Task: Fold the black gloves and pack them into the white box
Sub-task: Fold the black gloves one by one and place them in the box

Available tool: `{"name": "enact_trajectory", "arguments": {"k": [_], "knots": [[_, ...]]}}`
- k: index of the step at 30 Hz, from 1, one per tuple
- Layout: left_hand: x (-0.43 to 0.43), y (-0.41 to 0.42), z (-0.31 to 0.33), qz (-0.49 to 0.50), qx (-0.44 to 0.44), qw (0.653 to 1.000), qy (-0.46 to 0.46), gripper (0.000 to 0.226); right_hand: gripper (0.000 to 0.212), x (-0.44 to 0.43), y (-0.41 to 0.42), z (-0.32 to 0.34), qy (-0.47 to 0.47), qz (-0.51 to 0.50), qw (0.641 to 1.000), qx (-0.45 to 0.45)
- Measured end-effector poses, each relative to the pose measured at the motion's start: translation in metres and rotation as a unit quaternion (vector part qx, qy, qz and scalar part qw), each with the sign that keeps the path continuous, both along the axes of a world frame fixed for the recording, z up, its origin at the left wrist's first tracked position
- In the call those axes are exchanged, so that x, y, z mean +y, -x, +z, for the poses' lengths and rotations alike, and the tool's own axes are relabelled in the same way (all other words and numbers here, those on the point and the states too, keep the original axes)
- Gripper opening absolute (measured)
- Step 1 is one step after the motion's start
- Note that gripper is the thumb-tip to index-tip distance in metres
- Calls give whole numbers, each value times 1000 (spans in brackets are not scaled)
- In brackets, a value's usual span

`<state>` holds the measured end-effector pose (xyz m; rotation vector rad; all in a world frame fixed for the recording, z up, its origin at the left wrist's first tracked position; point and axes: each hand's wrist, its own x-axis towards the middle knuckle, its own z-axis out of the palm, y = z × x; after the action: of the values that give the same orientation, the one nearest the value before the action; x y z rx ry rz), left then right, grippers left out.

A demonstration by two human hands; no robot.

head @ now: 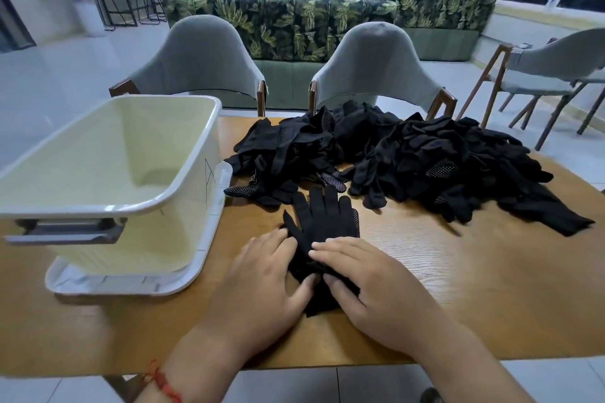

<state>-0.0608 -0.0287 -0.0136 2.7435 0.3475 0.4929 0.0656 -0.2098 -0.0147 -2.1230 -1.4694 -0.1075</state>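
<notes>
Black glove [322, 222] lengthwise, cuff nearest, tips toward pile [425, 167]

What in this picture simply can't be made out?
1. Head view: the cuff of the glove, covered by the left hand and right hand.
2. Head view: how many gloves are in the pile; they overlap.
3. Head view: the left end of the white box, cut off by the picture's edge.

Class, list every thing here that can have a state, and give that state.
white box, open, empty, standing on its lid
flat glove, spread out, not yet folded
glove pile, loose heap, unfolded
left hand, pressing on flat glove
right hand, pressing on flat glove
</notes>
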Motion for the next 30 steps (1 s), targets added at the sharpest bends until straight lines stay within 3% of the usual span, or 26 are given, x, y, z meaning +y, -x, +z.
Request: {"name": "enact_trajectory", "arguments": {"k": [10, 17, 25, 28, 30], "knots": [[2, -2, 6, -10, 14, 1000, 20, 60, 37, 3, 2, -2, -58, -31, 988, -137], [0, -2, 7, -17, 2, 1000, 21, 56, 35, 4, 11, 2, -80, -64, 979, -175], [0, -3, 10, -20, 7, 1000, 22, 60, 33, 4, 12, 1, -86, -63, 980, -169], [1, -2, 12, -23, 22, 999, 37, 63, 35, 3, 14, 5, -47, -57, 992, -101], [4, -1, 14, -16, 14, 994, 104, 56, 47, 0, 16, 11, -34, -63, 996, -46]]}}
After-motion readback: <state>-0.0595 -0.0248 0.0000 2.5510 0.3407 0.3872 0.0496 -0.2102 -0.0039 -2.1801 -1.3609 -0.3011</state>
